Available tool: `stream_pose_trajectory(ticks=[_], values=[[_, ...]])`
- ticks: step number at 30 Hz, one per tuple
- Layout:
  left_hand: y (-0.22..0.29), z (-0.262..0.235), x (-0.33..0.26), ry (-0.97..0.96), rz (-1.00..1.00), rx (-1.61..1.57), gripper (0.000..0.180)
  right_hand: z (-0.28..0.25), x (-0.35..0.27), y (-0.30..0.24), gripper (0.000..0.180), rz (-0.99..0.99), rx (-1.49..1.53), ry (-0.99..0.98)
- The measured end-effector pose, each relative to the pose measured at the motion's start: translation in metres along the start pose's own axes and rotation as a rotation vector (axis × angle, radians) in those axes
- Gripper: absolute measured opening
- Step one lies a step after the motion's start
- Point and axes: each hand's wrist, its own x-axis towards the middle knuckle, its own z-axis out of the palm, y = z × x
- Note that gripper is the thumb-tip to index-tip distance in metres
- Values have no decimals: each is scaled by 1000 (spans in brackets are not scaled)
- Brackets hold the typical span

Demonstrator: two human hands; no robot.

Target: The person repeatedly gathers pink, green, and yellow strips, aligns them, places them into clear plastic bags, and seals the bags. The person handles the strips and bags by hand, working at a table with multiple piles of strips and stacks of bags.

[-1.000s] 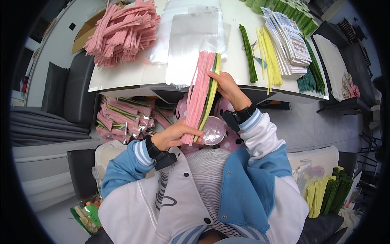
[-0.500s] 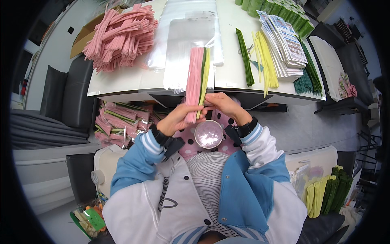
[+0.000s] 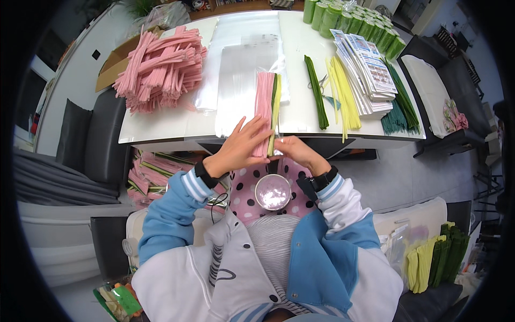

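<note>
White tabletop (image 3: 161,126) carries the clear sleeve of pink, green and yellow fuzzy stems (image 3: 266,110). I see my left hand (image 3: 238,147) flat, fingers spread on its lower end; right hand (image 3: 294,150) pinches that end. Light, floppy, slippery film: grip low.

White table (image 3: 161,126): pink stem pile (image 3: 161,67), clear bags (image 3: 241,70), green stems (image 3: 316,94), yellow stems (image 3: 343,96), leaflets (image 3: 367,67).

Blue-and-white jacket, striped cuffs, black wristbands
</note>
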Motion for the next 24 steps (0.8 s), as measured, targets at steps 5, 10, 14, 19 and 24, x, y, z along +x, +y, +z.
stream_pose_trajectory(ticks=[5,10,14,19,24], values=[[-1,24,24,143,34,-123,64,-3,-8,-2,34,74,-175,-34],[1,25,25,83,-38,120,75,-7,-15,-7,35,134,-212,-65],[-7,38,34,29,-70,256,70,-10,-15,-3,37,181,-214,-134],[-9,73,38,22,-145,383,61,-20,-17,5,38,219,-119,-81],[-15,86,34,-37,-170,345,60,-23,-24,10,32,186,-164,24]])
